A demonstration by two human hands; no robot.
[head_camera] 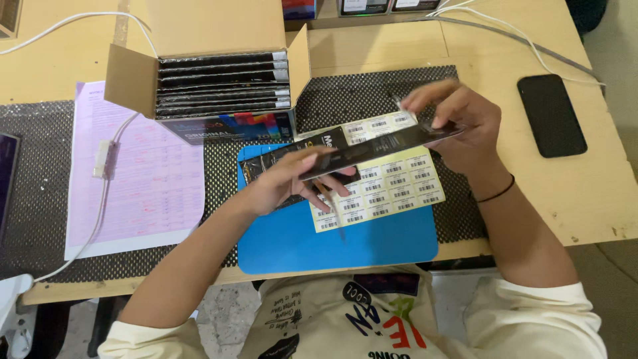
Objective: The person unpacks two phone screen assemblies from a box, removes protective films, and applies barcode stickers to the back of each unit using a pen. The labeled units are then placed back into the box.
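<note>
Both my hands hold a long flat black package (382, 147) above a blue mat (332, 246). My left hand (292, 178) grips its left end. At the right end, my right hand (458, 123) pinches it, and a small white sticker seems to sit at the fingertips. Under the package lies a yellowish sheet of barcode stickers (392, 189). Another black package (279, 159) rests flat on the mat beneath my left hand.
An open cardboard box (212, 73) with several black packages stands at the back left. A pink printed paper (139, 179) with a white cable (106, 159) lies left. A black phone (550, 114) lies at the right. Black mesh matting (372, 93) covers the wooden table.
</note>
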